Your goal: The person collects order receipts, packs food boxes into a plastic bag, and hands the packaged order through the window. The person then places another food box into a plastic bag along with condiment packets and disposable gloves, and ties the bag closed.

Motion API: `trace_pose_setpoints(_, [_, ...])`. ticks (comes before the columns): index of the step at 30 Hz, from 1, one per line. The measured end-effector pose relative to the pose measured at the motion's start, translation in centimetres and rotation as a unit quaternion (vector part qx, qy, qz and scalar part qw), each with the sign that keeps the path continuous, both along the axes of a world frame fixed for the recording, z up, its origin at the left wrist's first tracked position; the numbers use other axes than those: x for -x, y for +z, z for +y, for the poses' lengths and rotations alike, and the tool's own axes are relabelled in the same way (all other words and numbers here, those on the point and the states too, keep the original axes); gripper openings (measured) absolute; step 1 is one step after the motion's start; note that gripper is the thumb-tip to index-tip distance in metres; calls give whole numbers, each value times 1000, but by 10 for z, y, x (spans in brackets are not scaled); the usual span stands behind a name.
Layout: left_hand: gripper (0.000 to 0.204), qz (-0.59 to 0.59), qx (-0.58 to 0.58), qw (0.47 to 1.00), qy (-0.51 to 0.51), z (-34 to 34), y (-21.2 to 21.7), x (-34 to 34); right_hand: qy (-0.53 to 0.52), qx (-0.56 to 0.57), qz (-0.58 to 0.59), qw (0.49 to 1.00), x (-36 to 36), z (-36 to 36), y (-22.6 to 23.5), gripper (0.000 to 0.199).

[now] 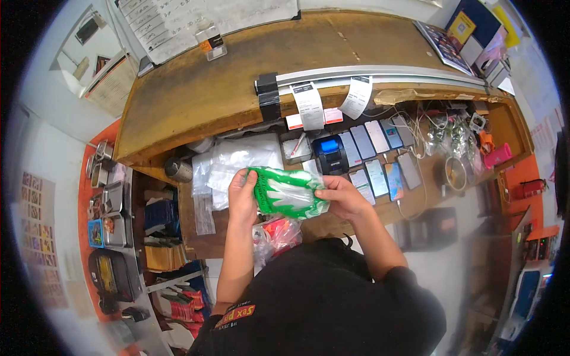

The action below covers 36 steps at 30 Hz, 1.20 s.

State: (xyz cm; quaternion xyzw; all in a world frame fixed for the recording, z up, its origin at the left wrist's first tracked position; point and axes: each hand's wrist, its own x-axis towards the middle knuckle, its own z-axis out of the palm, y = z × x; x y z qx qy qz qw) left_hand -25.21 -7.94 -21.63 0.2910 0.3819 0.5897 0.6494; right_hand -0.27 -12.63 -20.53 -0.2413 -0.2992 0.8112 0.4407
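The green plastic bag (287, 193) is held between both hands above the front edge of the wooden work counter (196, 95), directly ahead of the person's chest. The bag is a thin, glossy film in bright green with a pale, translucent central area and white printed markings; its surface is creased and reflects the light in patches. Its long axis runs left to right across the view, tilted slightly so that the left end sits a little higher than the right end, and the bag is stretched nearly flat between the two grips. The left hand (242, 193) grips the left end, with the thumb on the near face and the fingers curled closed around the edge. The right hand (343, 197) pinches the right end, with fingers and thumb closed on the film. Which end is the bag's opening cannot be determined. Just below the green bag, against the person's black shirt (320, 296), a second clear bag with red and orange contents (278, 232) hangs near the left forearm. On the counter behind the hands lie a stack of clear plastic sheets (237, 160), a small black and blue receipt printer (330, 154), and a row of phones (374, 154) laid flat side by side to the right.
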Motion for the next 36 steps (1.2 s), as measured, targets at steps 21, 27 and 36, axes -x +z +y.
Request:
trace_pose_setpoints(21, [20,511,-382,766,-76,-6,54,-12,-116,-278,-221,928,29,12,-1,23])
trace_pose_setpoints(27, [20,488,-417,767,-6,-10,39,-12,-160,-376,-283,868,29,7,12,22])
trace_pose_setpoints(36, [14,474,-353,806,-45,-13,31,-15,-95,-73,-97,988,20,12,-2,21])
